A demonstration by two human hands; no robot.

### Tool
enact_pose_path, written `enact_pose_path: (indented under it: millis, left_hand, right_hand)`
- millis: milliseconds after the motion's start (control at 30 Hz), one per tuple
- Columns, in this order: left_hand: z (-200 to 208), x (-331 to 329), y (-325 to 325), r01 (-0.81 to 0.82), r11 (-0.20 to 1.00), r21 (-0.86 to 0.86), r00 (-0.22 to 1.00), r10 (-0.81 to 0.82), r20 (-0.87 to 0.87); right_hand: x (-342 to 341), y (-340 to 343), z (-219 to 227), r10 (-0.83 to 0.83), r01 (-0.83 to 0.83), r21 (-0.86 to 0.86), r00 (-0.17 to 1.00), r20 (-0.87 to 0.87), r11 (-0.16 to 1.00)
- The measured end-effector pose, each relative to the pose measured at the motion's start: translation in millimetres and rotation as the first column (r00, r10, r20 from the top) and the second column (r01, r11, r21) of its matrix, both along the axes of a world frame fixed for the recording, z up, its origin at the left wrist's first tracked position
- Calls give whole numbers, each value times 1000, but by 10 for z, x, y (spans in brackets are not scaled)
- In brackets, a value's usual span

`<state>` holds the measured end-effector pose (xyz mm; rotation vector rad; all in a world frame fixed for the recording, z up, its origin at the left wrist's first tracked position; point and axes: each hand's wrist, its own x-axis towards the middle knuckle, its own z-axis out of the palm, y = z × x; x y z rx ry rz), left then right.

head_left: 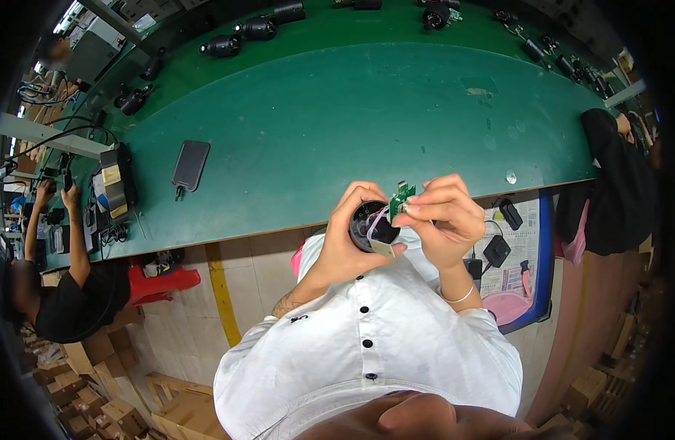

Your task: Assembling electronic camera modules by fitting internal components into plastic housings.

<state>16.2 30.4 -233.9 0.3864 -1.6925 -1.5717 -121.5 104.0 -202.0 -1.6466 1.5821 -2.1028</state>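
Observation:
My left hand (342,242) is wrapped round a black cylindrical housing (362,222), its open end facing up. Between the thumb and fingers of my right hand (449,220) is a small green circuit board (400,200), held just above and to the right of the housing. Thin pale and reddish wires (376,222) run from inside the housing toward the board. A flat pale piece (382,248) sticks out at the housing's near edge, by my left thumb; what it is I cannot make out. Both hands are in front of my white shirt, at the table's near edge.
On the green table (301,132) a dark phone-like device (191,166) lies to the left. Black cylindrical units (255,28) line the far side. At right, a blue-rimmed tray (544,257) holds black adapters (496,251) on newspaper. Co-workers sit left (74,293) and right (609,191).

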Motion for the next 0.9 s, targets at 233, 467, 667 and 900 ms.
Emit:
enact_pose_path:
  millis: [233, 467, 667, 900]
  left_hand:
    - [163, -4, 80, -75, 996, -56, 974, 85, 209]
    - [67, -97, 0, -253, 899, -356, 967, 250, -57]
    - [83, -108, -19, -315, 802, -507, 949, 277, -151]
    - [55, -49, -59, -243, 807, -538, 967, 245, -70]
  right_hand:
    - [70, 30, 2, 15, -16, -5, 990, -141, 1000]
    - [132, 44, 42, 122, -115, 56, 984, -133, 992]
    - [179, 97, 69, 150, -125, 217, 983, -102, 968]
    - [199, 101, 102, 164, -134, 300, 984, -74, 945]
